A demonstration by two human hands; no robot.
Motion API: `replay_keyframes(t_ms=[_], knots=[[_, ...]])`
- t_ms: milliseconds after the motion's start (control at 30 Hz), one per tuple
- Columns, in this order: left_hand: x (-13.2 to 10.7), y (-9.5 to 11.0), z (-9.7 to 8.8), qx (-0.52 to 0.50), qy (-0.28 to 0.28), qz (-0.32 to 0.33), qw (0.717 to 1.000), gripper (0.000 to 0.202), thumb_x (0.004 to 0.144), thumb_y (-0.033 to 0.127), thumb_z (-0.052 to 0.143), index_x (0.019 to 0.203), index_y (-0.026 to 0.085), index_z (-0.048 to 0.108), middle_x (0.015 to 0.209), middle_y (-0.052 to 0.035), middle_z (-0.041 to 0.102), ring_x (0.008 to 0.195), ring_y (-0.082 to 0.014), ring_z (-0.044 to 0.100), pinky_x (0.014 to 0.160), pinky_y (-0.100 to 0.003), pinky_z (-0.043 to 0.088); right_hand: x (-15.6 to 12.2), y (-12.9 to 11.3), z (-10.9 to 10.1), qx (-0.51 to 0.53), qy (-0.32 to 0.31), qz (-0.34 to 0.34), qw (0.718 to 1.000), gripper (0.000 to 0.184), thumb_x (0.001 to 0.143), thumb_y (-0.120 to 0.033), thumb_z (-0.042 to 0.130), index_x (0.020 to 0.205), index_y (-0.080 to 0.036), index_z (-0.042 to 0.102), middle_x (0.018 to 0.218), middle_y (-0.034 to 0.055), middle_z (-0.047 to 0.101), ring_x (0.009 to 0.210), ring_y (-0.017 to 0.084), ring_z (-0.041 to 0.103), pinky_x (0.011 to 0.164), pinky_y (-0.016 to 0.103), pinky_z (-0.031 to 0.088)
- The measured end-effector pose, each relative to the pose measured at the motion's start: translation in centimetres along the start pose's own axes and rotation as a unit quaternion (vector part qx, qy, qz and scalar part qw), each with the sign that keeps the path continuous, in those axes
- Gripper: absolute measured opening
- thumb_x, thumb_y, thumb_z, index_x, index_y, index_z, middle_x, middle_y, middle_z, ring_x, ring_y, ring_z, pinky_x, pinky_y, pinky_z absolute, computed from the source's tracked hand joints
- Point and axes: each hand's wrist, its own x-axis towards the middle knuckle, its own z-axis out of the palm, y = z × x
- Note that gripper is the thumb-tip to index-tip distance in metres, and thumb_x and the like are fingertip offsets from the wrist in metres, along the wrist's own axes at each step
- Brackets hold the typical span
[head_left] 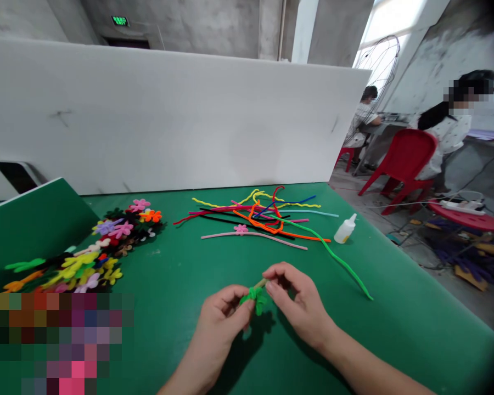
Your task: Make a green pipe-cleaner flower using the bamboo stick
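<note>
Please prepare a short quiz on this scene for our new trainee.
1. True or false: the white bottle lies on its side.
2. Which does the left hand pinch: (a) a yellow flower, (b) a green fuzzy piece, (c) a red stem?
3. What colour is the small flower lying among the loose fuzzy stems?

Key: 1. False: the white bottle stands upright on the green table. 2. b. 3. Pink.

I have in my left hand (pixel 224 314) a small green fuzzy looped piece (pixel 259 303); at its top slants one tan stick (pixel 262 283).
</note>
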Motion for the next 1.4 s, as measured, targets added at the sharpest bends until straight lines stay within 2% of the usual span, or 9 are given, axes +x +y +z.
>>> replay_keyframes(t_ms=[100,233,400,567,800,967,1067,1200,1400], knots=[[0.0,-0.2,0.0,-0.021,-0.016,-0.019,0.999,0.013,0.072,0.025,0.059,0.068,0.013,0.058,0.051,0.0055,0.047,0.047,-0.0060,0.037,0.047,-0.017,0.031,0.3,0.0,0.2,0.029,-0.070,0.060,0.995,0.007,0.076,-0.021,0.050,0.077,-0.015,0.054,0.062,-0.0016,0.049,0.055,0.010,0.044,0.051,0.021,0.037],[0.1,0.2,0.1,0.003,-0.029,-0.025,0.999,0.011,0.071,0.024,0.059,0.069,0.013,0.059,0.053,0.0046,0.049,0.049,-0.0070,0.040,0.049,-0.018,0.033,0.4,0.0,0.6,0.012,-0.085,0.088,0.992,0.008,0.074,-0.017,0.047,0.068,-0.015,0.052,0.056,-0.0036,0.045,0.051,0.008,0.040,0.048,0.020,0.034],[0.1,0.8,0.3,0.059,-0.020,0.011,0.998,0.014,0.070,0.026,0.059,0.062,0.015,0.057,0.054,0.0039,0.051,0.054,-0.0091,0.045,0.053,-0.019,0.035,0.1,0.1,0.5,-0.051,-0.096,0.053,0.993,0.008,0.072,-0.012,0.048,0.067,-0.016,0.053,0.058,-0.0031,0.049,0.052,0.008,0.044,0.050,0.019,0.036],[0.1,0.7,0.3,0.073,0.000,-0.025,0.997,0.017,0.072,0.023,0.054,0.057,0.015,0.055,0.046,0.0045,0.051,0.047,-0.0085,0.046,0.051,-0.020,0.035,-0.3,0.0,0.4,-0.125,-0.124,0.023,0.984,0.010,0.078,-0.018,0.046,0.072,-0.017,0.053,0.061,-0.0027,0.053,0.053,0.009,0.046,0.052,0.020,0.036],[-0.1,0.5,0.4,-0.073,-0.022,-0.074,0.994,0.016,0.071,0.021,0.053,0.058,0.013,0.055,0.049,0.0042,0.050,0.042,-0.0072,0.045,0.046,-0.020,0.036,0.0,-0.5,0.5,-0.035,-0.128,0.061,0.989,0.009,0.076,-0.013,0.045,0.068,-0.016,0.049,0.058,-0.0034,0.047,0.051,0.008,0.044,0.047,0.018,0.035],[0.0,1.1,0.0,0.050,-0.027,0.016,0.998,0.011,0.074,0.021,0.054,0.069,0.015,0.061,0.063,-0.0003,0.059,0.057,-0.0108,0.053,0.056,-0.023,0.043,0.4,-0.3,0.0,0.040,-0.164,0.110,0.980,0.008,0.078,-0.016,0.046,0.071,-0.015,0.050,0.054,-0.0053,0.045,0.046,0.006,0.040,0.044,0.017,0.032],[0.0,1.5,-0.6,0.219,-0.042,0.169,0.960,0.013,0.076,0.015,0.051,0.079,0.018,0.063,0.075,-0.0024,0.063,0.070,-0.0131,0.056,0.064,-0.023,0.044,0.7,-0.1,-0.5,0.067,-0.173,0.129,0.974,0.007,0.077,-0.016,0.047,0.071,-0.014,0.050,0.053,-0.0057,0.045,0.045,0.005,0.040,0.043,0.017,0.032],[0.0,1.5,-1.2,0.367,-0.081,0.325,0.868,0.018,0.079,0.011,0.047,0.087,0.018,0.060,0.080,-0.0042,0.063,0.075,-0.0145,0.056,0.069,-0.026,0.044,0.9,-0.1,-1.0,0.053,-0.173,0.124,0.976,0.008,0.075,-0.015,0.048,0.069,-0.013,0.053,0.053,-0.0053,0.045,0.047,0.005,0.039,0.045,0.017,0.032],[0.2,1.2,-1.2,0.481,-0.103,0.390,0.779,0.017,0.080,0.010,0.043,0.083,0.018,0.058,0.074,-0.0028,0.062,0.068,-0.0139,0.054,0.071,-0.030,0.043,0.9,-0.4,-1.2,-0.015,-0.173,0.083,0.981,0.011,0.073,-0.010,0.047,0.068,-0.013,0.057,0.054,-0.0048,0.047,0.049,0.006,0.041,0.047,0.017,0.033]])
